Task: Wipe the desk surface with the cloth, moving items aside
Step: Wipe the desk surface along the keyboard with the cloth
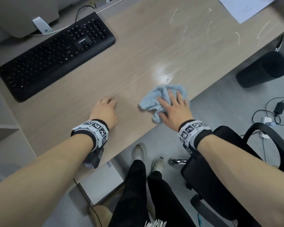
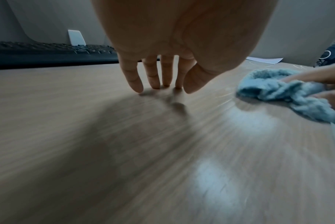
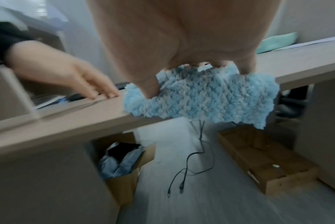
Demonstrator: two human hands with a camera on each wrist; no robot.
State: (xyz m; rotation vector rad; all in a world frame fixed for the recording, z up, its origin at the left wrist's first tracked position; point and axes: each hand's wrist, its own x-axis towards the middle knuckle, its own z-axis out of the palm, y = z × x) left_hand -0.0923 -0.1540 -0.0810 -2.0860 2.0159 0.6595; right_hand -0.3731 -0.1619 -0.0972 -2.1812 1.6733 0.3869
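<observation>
Crumpled, fluffy light-blue cloth (image 1: 164, 99)

The left hand (image 1: 105, 108) rests down on its fingertips (image 2: 136, 86), fingers bent. The right hand (image 1: 174, 107) lies flat, fingers spread out.

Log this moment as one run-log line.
right hand: presses cloth at desk front edge | left hand: fingertips on desk, holds nothing | keyboard: untouched
</observation>
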